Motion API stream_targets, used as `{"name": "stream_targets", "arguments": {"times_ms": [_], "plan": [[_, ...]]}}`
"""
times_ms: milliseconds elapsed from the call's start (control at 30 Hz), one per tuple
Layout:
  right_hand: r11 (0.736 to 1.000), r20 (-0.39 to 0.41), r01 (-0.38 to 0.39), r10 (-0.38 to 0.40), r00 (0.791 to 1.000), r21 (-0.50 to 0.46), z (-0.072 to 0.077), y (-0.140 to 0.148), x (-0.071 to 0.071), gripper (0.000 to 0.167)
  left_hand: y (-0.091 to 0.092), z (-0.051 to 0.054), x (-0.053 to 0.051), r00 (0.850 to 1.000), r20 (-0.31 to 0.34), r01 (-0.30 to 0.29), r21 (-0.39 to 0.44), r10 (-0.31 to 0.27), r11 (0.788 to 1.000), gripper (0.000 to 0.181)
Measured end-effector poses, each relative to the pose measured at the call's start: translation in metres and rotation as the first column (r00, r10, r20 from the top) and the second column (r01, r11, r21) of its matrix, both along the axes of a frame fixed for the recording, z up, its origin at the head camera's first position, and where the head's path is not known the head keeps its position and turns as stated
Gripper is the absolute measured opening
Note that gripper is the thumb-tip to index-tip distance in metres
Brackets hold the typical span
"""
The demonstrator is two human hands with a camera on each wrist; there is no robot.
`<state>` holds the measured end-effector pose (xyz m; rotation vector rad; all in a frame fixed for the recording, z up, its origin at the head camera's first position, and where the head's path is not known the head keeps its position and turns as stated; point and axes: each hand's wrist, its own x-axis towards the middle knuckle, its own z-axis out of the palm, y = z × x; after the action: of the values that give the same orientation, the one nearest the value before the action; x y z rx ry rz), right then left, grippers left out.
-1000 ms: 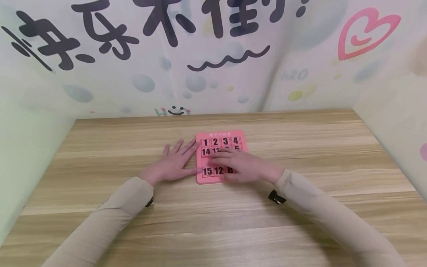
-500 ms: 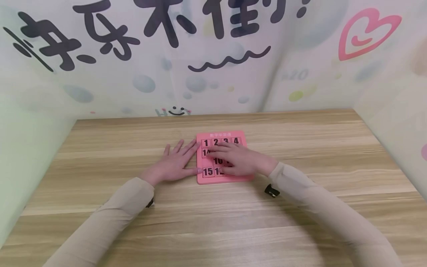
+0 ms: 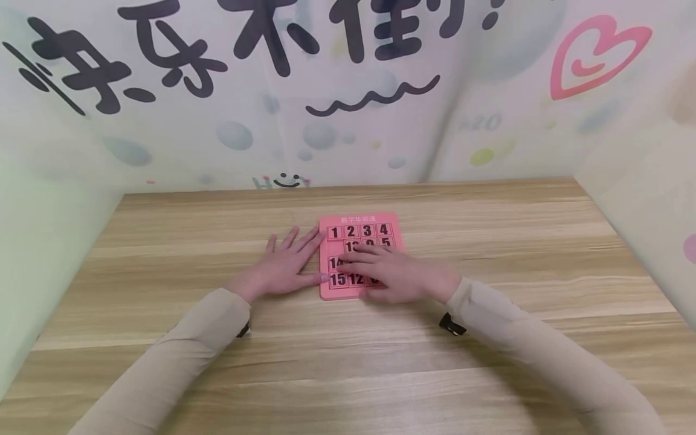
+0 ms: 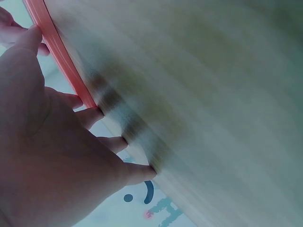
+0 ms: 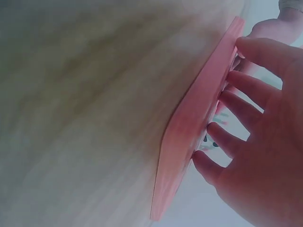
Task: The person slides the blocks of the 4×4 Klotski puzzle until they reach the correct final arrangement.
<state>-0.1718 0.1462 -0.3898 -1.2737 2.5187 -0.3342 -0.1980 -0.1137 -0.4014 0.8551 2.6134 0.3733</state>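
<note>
Left hand [image 3: 280, 267], spread, touches the left edge of the board [image 3: 342, 294] while the right hand [image 3: 395, 272], outstretched, reaches over to tile 14 [image 3: 333, 263], below the gap [image 3: 335, 247], neither gripping anything.

You are in a small booth-like indoor space, its exact use unclear: close walls [image 3: 206, 160] with black lettering [image 3: 273, 42] atop the frame, wood-grain tabletop [image 3: 348, 374] across the bottom.

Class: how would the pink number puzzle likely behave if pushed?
Broad, thin and lying flat, the pink number puzzle would probably slide rather than tip. Its tiles might shift too, since a gap shows below the 1.
</note>
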Motion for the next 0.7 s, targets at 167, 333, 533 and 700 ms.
{"name": "stream_targets", "arguments": {"times_ms": [167, 333, 533, 700], "plan": [[0.999, -0.018, -0.008, 0.008, 1.0, -0.033, 0.0, 0.003, 0.002, 0.057, 0.0, 0.002, 0.0, 1.0, 0.001, 0.0, -0.005, 0.0, 1.0, 0.086], [0.998, -0.051, 0.028, -0.031, 0.998, -0.058, -0.001, 0.009, -0.003, 0.057, 0.0, 0.002, 0.0, 1.0, -0.003, 0.001, -0.008, -0.001, 1.0, 0.086], [0.994, -0.07, 0.106, -0.108, 0.992, -0.035, -0.001, 0.015, -0.009, 0.055, 0.0, 0.003, 0.001, 1.0, -0.004, 0.0, -0.002, 0.0, 1.0, 0.087], [0.995, -0.073, 0.104, -0.104, 0.992, -0.008, -0.002, 0.014, -0.012, 0.056, 0.0, 0.003, 0.001, 1.0, -0.005, 0.001, 0.004, -0.001, 1.0, 0.086]]}}
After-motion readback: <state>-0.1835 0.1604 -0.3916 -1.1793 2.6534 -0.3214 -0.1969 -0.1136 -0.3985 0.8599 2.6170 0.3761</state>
